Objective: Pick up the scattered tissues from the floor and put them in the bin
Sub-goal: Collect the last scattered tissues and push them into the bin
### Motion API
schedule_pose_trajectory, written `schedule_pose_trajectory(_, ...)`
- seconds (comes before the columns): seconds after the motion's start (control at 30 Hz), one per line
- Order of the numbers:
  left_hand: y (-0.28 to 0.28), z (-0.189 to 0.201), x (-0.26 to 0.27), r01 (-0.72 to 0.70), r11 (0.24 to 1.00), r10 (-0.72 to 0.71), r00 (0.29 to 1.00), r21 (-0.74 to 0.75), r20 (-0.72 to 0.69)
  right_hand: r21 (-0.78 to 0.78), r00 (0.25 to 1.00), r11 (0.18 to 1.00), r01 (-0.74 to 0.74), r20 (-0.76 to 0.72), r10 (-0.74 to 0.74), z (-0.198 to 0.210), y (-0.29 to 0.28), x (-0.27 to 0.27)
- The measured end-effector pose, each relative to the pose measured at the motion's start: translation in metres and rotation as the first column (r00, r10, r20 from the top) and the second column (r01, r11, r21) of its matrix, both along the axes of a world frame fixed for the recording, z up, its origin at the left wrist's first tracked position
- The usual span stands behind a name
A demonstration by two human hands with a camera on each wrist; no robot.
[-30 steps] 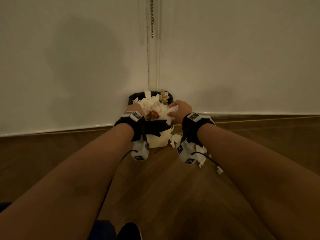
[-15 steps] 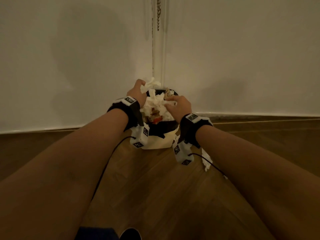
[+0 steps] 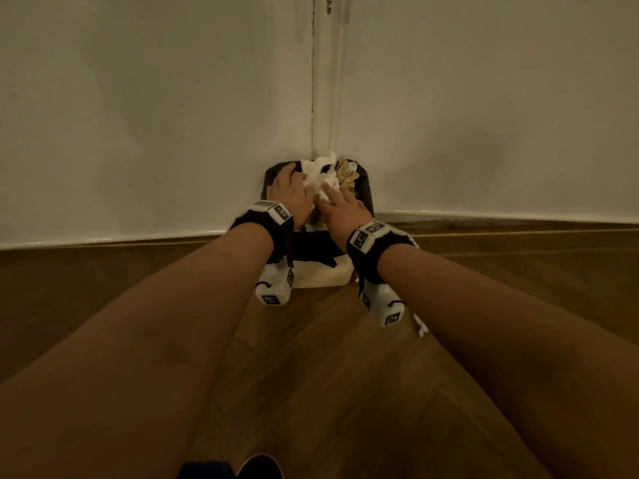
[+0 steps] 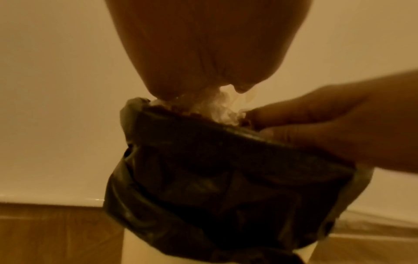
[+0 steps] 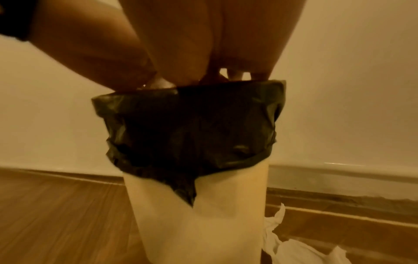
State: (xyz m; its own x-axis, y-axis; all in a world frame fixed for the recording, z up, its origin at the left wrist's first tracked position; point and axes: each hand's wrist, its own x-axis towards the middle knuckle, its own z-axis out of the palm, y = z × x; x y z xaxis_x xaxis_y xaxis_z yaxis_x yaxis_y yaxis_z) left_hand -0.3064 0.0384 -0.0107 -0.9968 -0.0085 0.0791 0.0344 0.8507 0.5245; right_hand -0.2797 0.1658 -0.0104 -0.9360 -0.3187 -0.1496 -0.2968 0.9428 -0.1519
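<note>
Head view shows the left hand [image 3: 289, 193] and the right hand [image 3: 340, 210] lying palm-down, fingers fairly straight, pressing on the heap of tissues [image 3: 320, 176] that fills the bin [image 5: 199, 214]. The bin, cream with a black liner [image 5: 190, 128], stands in the wall corner. More tissues [image 5: 291, 250] lie on the wooden floor [image 3: 311, 375] just beside its right side.

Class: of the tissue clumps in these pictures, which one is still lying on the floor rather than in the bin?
The white tissue clump lying right of the bin; the others are piled in its top.
</note>
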Motion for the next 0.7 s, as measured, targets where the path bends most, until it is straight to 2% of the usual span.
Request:
schedule_pose_trajectory(0.1,-0.001,-0.009,-0.006,0.139,0.987,-0.140,0.990,-0.082,-0.013,0.061,0.990,0.998,0.033,0.133,-0.041,0.003,0.000,-0.017)
schedule_pose_trajectory(0.2,0.001,-0.015,-0.010,0.290,0.920,-0.291,0.956,-0.262,0.037,0.230,0.976,0.973,-0.029,0.216,-0.021,0.004,-0.007,-0.028)
schedule_pose_trajectory(0.3,0.001,-0.022,-0.018,0.309,0.920,-0.271,0.946,-0.241,0.179,0.251,0.967,0.965,-0.079,0.256,0.012,0.001,-0.012,-0.036)
schedule_pose_trajectory(0.4,-0.005,-0.035,-0.024,0.381,0.826,-0.298,0.921,-0.416,0.251,0.230,0.967,0.969,-0.090,0.254,0.030,-0.007,-0.009,-0.046)
schedule_pose_trajectory(0.47,-0.007,-0.039,-0.028,0.379,0.819,-0.284,0.920,-0.431,0.269,0.265,0.979,0.961,-0.082,0.200,0.028,-0.009,-0.008,-0.050)
schedule_pose_trajectory(0.5,-0.006,-0.038,-0.028,0.353,0.849,-0.255,0.925,-0.393,0.280,0.289,0.983,0.953,-0.089,0.179,0.038,-0.010,-0.007,-0.053)
schedule_pose_trajectory(0.57,-0.001,-0.029,-0.027,0.224,0.952,-0.158,0.944,-0.211,0.290,0.310,0.979,0.942,-0.127,0.195,0.067,-0.008,-0.007,-0.052)
schedule_pose_trajectory(0.6,0.000,-0.025,-0.026,0.162,0.978,-0.121,0.954,-0.133,0.274,0.298,0.974,0.944,-0.144,0.212,0.082,-0.006,-0.007,-0.049)
schedule_pose_trajectory(0.63,0.000,-0.020,-0.022,0.124,0.988,-0.099,0.963,-0.087,0.250,0.260,0.974,0.953,-0.154,0.203,0.102,-0.003,-0.007,-0.045)
schedule_pose_trajectory(0.7,-0.001,-0.014,-0.011,0.086,0.996,-0.082,0.984,-0.018,0.156,0.100,0.990,0.993,-0.066,0.132,0.053,0.004,-0.003,-0.031)
